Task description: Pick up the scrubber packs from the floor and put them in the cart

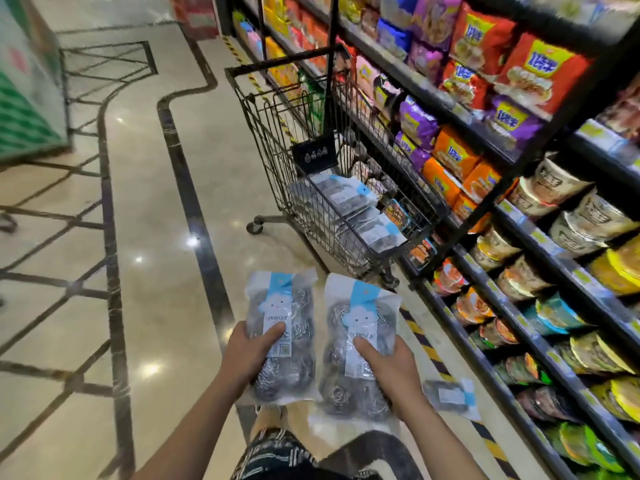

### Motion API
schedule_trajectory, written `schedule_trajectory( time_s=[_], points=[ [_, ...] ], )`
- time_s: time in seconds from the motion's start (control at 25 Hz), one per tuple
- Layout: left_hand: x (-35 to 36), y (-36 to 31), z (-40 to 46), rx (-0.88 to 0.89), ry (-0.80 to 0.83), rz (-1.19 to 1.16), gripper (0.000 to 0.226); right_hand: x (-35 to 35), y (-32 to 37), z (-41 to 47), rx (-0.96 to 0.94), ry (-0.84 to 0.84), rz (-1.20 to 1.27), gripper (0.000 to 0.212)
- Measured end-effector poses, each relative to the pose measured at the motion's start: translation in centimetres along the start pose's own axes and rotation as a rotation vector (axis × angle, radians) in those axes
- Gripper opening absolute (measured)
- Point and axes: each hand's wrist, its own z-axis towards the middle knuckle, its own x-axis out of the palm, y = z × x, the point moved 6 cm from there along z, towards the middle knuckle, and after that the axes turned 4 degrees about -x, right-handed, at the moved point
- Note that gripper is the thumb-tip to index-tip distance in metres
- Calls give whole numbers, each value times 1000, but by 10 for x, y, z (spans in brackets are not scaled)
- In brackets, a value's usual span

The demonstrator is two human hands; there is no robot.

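Head view: two scrubber packs carried toward the cart (332,188).
Left hand (251,355) and right hand (388,365) each pinch a pack, thumb on top, short of the cart, probably for dropping in; another pack (450,396) lies on the floor behind.

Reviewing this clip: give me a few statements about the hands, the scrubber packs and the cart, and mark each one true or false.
1. Each hand holds one scrubber pack: left hand, right hand. True.
2. The cart is empty. False: several packs already lie in its basket.
3. One more pack lies on the floor by the shelf. True.
4. The cart stands left of the person, away from the shelves. False: it stands ahead, right beside the shelves.
5. The held pack in the left hand has a blue label strip. True.
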Motion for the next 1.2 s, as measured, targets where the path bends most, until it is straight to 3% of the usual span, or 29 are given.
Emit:
schedule_trajectory(
  time_s=[0.28,0.4,0.52,0.72,0.88,1.04,1.2],
  points=[
    [-50,-45,132,11,-27,-8,80,87,80,104,-36,21,-50,29],
    [-63,-99,169,34,7,-5,78,110,108,142,-24,-39,-40,23],
    [-61,-146,203,62,59,12,57,119,123,173,-25,-85,1,27],
    [-30,-212,264,91,187,39,64,113,140,224,9,-211,32,48],
    [9,-266,317,107,268,160,70,100,141,275,88,-311,140,50],
    [63,-326,374,144,369,305,35,86,134,333,182,-458,165,92],
    [99,-378,415,163,403,384,26,72,124,382,303,-537,191,109]
  ],
)
